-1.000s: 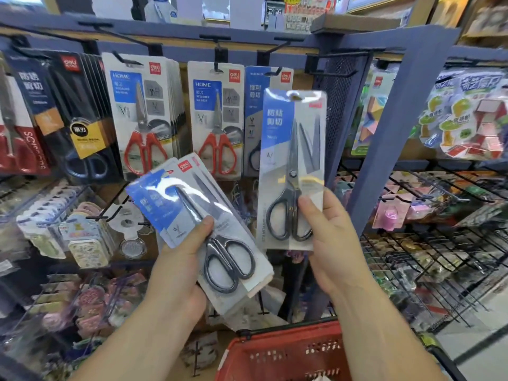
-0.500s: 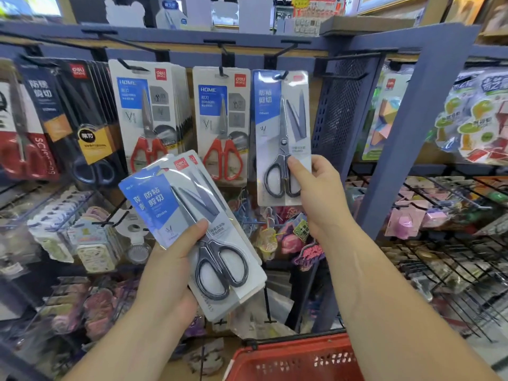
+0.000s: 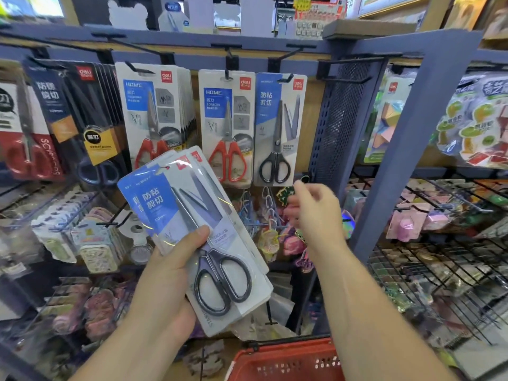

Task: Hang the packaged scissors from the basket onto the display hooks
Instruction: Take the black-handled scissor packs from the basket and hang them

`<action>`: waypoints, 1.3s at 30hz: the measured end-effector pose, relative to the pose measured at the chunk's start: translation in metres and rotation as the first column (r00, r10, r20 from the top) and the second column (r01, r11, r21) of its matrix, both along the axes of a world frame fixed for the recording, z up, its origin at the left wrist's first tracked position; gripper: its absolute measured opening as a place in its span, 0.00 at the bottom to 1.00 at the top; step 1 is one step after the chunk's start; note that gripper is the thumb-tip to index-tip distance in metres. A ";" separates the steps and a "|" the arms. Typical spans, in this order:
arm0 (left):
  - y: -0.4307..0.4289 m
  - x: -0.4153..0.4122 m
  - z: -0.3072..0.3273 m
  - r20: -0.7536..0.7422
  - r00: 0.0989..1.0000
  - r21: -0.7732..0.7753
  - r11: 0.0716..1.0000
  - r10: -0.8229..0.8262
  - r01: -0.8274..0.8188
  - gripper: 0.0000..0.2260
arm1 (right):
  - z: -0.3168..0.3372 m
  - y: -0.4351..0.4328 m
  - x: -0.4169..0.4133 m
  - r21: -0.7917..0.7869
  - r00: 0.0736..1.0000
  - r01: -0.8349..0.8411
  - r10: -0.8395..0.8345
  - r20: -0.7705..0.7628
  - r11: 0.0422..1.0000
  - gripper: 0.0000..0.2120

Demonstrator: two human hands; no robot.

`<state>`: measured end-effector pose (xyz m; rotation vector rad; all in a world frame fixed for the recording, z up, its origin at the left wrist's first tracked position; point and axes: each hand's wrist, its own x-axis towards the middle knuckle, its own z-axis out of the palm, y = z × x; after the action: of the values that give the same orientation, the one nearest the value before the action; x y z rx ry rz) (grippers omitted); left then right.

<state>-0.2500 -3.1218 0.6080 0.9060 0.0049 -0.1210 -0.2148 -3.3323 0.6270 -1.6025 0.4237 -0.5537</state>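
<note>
My left hand (image 3: 170,273) grips a fanned stack of packaged scissors (image 3: 203,237), blue-and-grey cards with black-handled scissors, thumb pressed on the top card. One matching pack (image 3: 279,127) hangs on the rightmost display hook (image 3: 286,77), beside packs with red handles. My right hand (image 3: 316,213) hovers just below that hanging pack, fingers loosely curled and holding nothing. The red basket (image 3: 286,361) shows at the bottom edge, between my forearms.
More scissor packs (image 3: 154,116) fill the hooks to the left. A blue upright post (image 3: 406,138) and a black mesh panel (image 3: 341,119) stand right of the hooks. Wire racks (image 3: 439,257) of small goods lie at lower right, and trinkets hang below.
My right hand slid its pack onto the rightmost hook, let go and dropped below it. The left hand's stack stayed roughly where it was.
</note>
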 end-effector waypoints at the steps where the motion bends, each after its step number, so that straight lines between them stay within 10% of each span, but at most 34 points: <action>1: -0.001 -0.001 -0.001 -0.005 1.000 -0.011 1.000 -0.005 0.005 0.23 | -0.003 0.011 -0.019 0.003 0.996 -0.085 0.085 0.010 0.996 0.10; 5: -0.007 -0.005 -0.007 -0.081 0.996 -0.029 0.999 -0.035 0.032 0.24 | -0.029 0.047 -0.077 -0.106 0.882 -0.471 0.466 -0.074 0.876 0.26; 9: -0.016 -0.008 -0.008 -0.144 0.986 -0.044 0.996 -0.082 0.077 0.25 | -0.050 0.054 -0.089 -0.076 0.894 -0.447 0.444 -0.056 0.891 0.37; 21: -0.025 -0.021 -0.007 -0.175 0.975 -0.083 0.989 -0.136 0.123 0.19 | -0.056 0.063 -0.095 0.156 0.963 -0.259 0.241 0.124 0.953 0.09; 30: -0.020 -0.013 -0.018 -0.061 0.998 0.003 1.000 -0.019 0.019 0.18 | -0.050 0.058 -0.092 0.582 0.953 -0.294 0.183 0.243 0.758 0.21; 39: -0.008 0.000 -0.021 -0.027 0.999 0.068 0.997 0.031 -0.029 0.22 | -0.042 0.029 -0.088 0.566 0.935 -0.311 0.142 0.324 0.764 0.19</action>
<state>-0.2501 -3.1293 0.5874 0.9713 0.0491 -0.1065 -0.3023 -3.3031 0.5851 -0.9138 0.1680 -0.3768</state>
